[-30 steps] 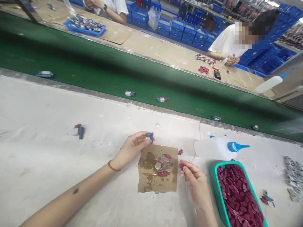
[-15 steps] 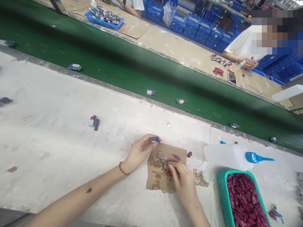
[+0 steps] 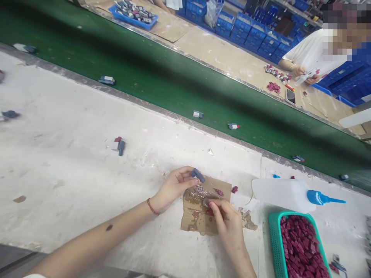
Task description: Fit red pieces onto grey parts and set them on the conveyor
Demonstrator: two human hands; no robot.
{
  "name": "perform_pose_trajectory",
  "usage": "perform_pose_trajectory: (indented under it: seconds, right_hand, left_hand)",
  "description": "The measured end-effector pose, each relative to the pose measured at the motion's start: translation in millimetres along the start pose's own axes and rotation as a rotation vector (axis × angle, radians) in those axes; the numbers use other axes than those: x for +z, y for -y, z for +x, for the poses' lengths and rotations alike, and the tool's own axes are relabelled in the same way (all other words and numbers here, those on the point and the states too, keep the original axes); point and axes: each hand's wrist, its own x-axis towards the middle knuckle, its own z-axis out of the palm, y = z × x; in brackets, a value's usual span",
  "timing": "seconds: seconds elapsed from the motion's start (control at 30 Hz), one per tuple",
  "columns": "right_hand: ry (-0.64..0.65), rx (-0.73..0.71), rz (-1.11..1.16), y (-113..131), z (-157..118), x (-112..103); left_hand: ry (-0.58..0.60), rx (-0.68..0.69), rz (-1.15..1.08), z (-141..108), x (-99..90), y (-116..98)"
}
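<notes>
At frame centre, the left hand (image 3: 176, 185) pinches a small blue part (image 3: 198, 175); the right hand (image 3: 227, 224) pinches a red piece (image 3: 210, 211) on the glue-stained cardboard (image 3: 193, 218).

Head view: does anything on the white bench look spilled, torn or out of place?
Yes. The cardboard scrap under the right hand is smeared with brownish glue and has ragged edges, with a torn-off bit beside it. The glue bottle lies on its side. A few dark red pieces lie loose outside the green basket.
</notes>
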Motion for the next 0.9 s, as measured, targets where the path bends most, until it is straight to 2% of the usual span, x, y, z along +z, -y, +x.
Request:
perform_pose_trajectory:
  seconds: [0.13, 0.3, 0.57, 0.9]
  right_hand:
    - [-0.124, 0.202, 0.313, 3.3, 4.5, -2.1]
    - [-0.218, 0.21, 0.496, 14.0, 10.9, 3.9]
    - [-0.145, -0.002, 0.371, 20.7, 17.5, 10.2]
    - [-0.09, -0.123, 0.231, 28.9, 23.5, 7.8]
  left_hand:
    - [0.011, -0.152, -0.178, -2.3, 1.0, 1.2]
    - [0.055, -0.197, -0.224, -3.9, 0.7, 3.4]
    - [0.116, -0.261, -0.149, -7.4, 1.4, 5.7]
    - [0.114, -0.246, -0.077, -7.2, 1.9, 8.3]
